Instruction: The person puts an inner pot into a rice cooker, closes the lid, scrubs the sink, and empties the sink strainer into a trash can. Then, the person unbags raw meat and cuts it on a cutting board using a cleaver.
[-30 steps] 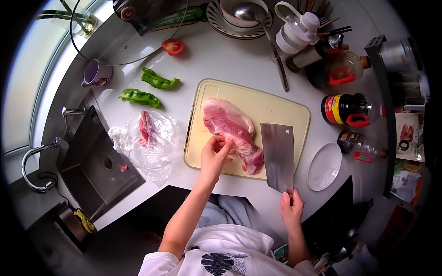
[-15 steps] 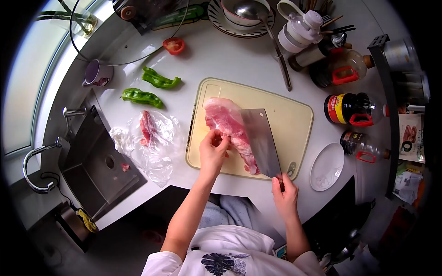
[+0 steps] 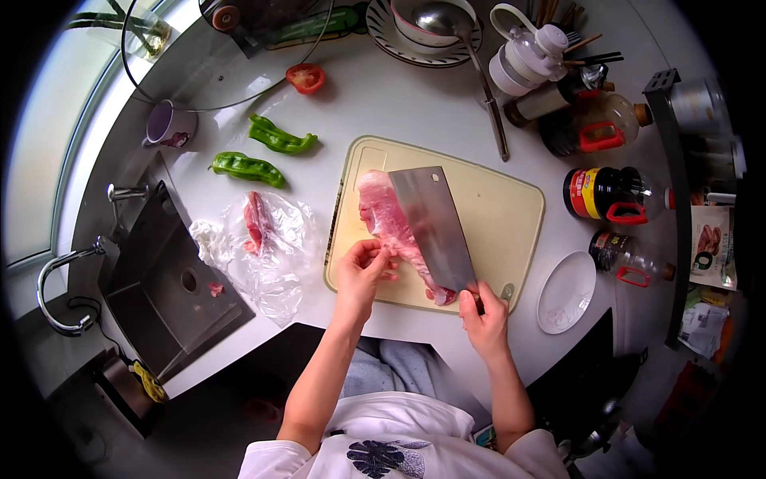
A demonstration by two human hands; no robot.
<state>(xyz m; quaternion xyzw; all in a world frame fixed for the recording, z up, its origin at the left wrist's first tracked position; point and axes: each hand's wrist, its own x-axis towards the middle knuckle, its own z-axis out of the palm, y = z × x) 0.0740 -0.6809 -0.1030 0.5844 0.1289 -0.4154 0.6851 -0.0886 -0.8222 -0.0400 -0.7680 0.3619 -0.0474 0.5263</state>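
A slab of raw meat lies lengthwise on the cream cutting board. My right hand is closed round the handle of a cleaver. The wide blade slants over the meat's right side and hides part of it; whether its edge touches the meat I cannot tell. With curled fingers, my left hand grips the meat's left edge near its lower half, left of the blade.
Left of the board are two green peppers, a plastic bag with a smaller meat strip, and a sink. A white dish and sauce bottles stand right. A ladle and half tomato lie behind.
My right hand has brought the cleaver left and slightly upward, so the blade covers more of the meat. My left hand has shifted slightly left and down, still at the meat's edge.
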